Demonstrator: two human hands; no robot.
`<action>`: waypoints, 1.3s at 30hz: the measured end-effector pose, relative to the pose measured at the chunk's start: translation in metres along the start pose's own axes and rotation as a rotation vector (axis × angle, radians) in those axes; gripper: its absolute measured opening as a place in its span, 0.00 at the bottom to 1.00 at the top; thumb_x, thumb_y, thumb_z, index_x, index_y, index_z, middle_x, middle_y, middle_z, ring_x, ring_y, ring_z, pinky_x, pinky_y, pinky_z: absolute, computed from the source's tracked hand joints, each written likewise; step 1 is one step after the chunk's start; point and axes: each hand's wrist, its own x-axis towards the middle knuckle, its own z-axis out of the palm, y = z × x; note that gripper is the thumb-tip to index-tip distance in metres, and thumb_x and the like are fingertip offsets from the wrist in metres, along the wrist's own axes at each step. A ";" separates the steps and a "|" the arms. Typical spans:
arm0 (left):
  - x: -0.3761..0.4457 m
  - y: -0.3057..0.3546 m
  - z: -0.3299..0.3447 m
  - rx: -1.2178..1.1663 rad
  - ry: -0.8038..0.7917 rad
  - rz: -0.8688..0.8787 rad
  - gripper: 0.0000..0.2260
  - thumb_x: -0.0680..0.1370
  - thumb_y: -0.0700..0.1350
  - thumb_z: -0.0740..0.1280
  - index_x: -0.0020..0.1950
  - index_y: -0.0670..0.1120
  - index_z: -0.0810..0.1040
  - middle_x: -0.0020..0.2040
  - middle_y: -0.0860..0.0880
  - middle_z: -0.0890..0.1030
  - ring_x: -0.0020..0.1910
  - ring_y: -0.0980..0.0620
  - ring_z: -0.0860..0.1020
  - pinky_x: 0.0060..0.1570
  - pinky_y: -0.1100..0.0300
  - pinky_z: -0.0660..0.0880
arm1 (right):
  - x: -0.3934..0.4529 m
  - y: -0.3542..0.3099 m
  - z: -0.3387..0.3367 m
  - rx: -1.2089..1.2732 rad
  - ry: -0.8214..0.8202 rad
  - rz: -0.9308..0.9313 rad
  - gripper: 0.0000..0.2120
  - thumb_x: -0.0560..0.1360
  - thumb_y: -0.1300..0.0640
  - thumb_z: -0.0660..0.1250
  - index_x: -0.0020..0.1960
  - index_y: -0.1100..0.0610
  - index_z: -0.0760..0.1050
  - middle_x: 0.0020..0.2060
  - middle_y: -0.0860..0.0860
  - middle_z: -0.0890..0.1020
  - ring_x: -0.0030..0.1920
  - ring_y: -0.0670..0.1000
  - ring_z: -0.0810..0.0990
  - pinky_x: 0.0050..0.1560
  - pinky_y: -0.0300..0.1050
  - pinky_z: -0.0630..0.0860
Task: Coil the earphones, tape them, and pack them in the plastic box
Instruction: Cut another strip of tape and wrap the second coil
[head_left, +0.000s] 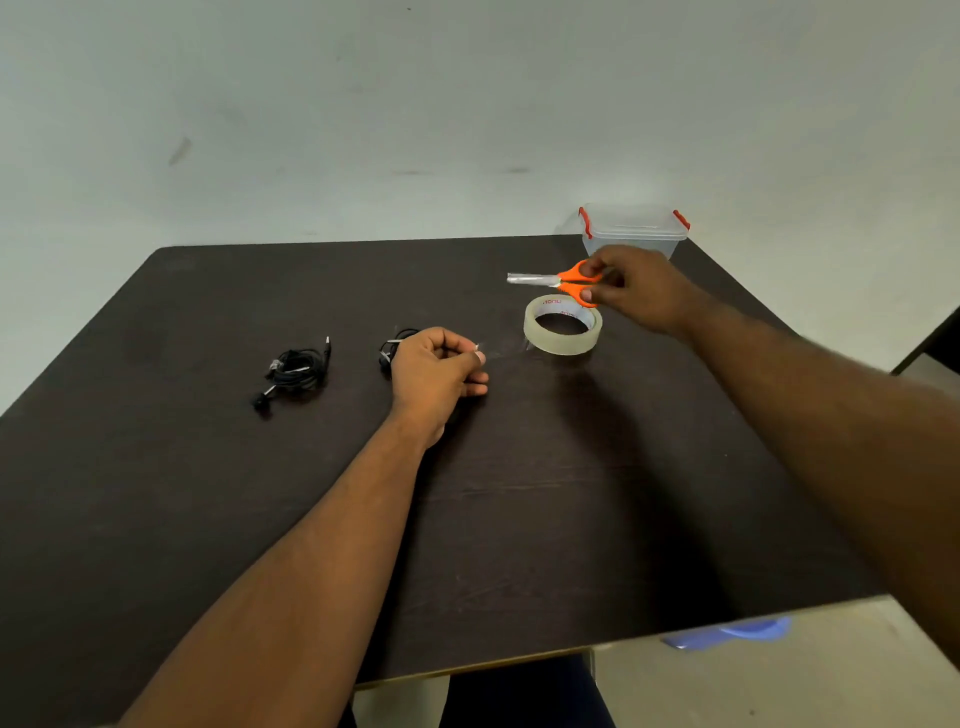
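My left hand (441, 366) pinches the free end of a clear tape strip (501, 352) that runs to the tape roll (563, 325) lying flat on the dark table (519, 519). Behind that hand lies a black earphone coil (397, 345), mostly hidden. A second black earphone bundle (293, 370) lies further left. My right hand (641, 288) grips orange-handled scissors (563, 280) above the roll, blades closed and pointing left. The clear plastic box (634, 228) with red clips stands at the table's far right edge, lid on.
A pale wall stands behind the table. The table's near right corner ends above a light floor, where a blue object (737, 631) lies. Dark trousers (519, 691) show below the front edge.
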 end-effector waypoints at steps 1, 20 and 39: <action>0.000 0.000 0.000 -0.003 0.001 0.003 0.03 0.74 0.32 0.70 0.43 0.37 0.77 0.35 0.44 0.79 0.30 0.50 0.80 0.31 0.57 0.80 | 0.005 -0.005 -0.007 -0.164 -0.090 -0.074 0.11 0.74 0.60 0.70 0.55 0.61 0.78 0.51 0.55 0.81 0.48 0.50 0.76 0.48 0.40 0.69; 0.001 -0.004 0.004 0.015 0.024 0.038 0.08 0.74 0.30 0.68 0.38 0.41 0.76 0.34 0.44 0.78 0.32 0.50 0.78 0.28 0.59 0.78 | 0.046 -0.094 -0.016 -0.916 -0.645 -0.069 0.22 0.66 0.53 0.76 0.51 0.55 0.67 0.49 0.54 0.73 0.46 0.53 0.73 0.41 0.45 0.69; 0.001 -0.006 0.003 -0.006 0.019 0.051 0.09 0.73 0.29 0.68 0.37 0.41 0.76 0.35 0.43 0.78 0.34 0.48 0.78 0.28 0.59 0.78 | 0.048 -0.116 0.011 -0.955 -0.682 0.031 0.23 0.71 0.54 0.73 0.61 0.61 0.69 0.51 0.56 0.74 0.48 0.52 0.71 0.33 0.39 0.66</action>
